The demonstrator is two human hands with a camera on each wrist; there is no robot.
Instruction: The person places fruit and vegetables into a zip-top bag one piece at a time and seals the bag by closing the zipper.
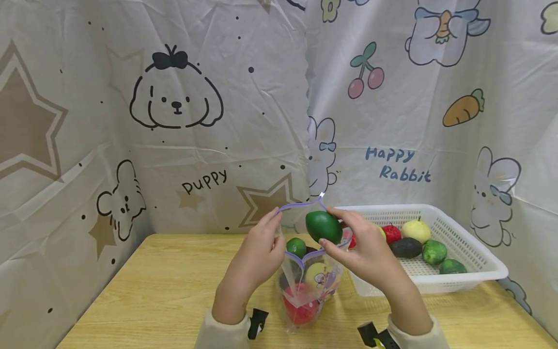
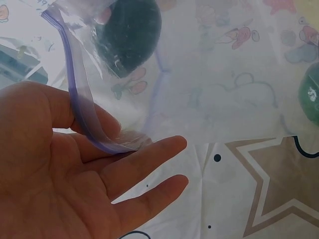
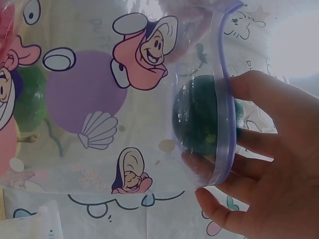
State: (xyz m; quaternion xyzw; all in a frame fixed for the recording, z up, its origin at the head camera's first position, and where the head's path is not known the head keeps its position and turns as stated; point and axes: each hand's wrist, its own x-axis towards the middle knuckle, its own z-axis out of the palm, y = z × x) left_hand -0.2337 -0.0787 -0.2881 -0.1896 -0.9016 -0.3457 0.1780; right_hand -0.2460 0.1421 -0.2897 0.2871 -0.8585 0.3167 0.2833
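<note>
Pale sleeves with black straps sit nearest, at the bottom of the head view. Behind everything, a printed curtain fills the upper half, with a puppy at upper left and cherries and a carrot at upper right. Below it, a wooden table spans the lower part of the frame. At right stands a white basket, holding a pale yellow fruit, a red fruit, a dark oval fruit and two green fruits, among others. Just below centre, a clear bag stands upright, its mouth spread, with a red ball, a yellow fruit and a small green fruit inside. To its left, the left hand pinches the rim, its other fingers extended in the left wrist view. From the right, the right hand grips a dark green fruit at the bag's mouth, thumb below and fingers above. Smallest is the white slider on the purple zip.
</note>
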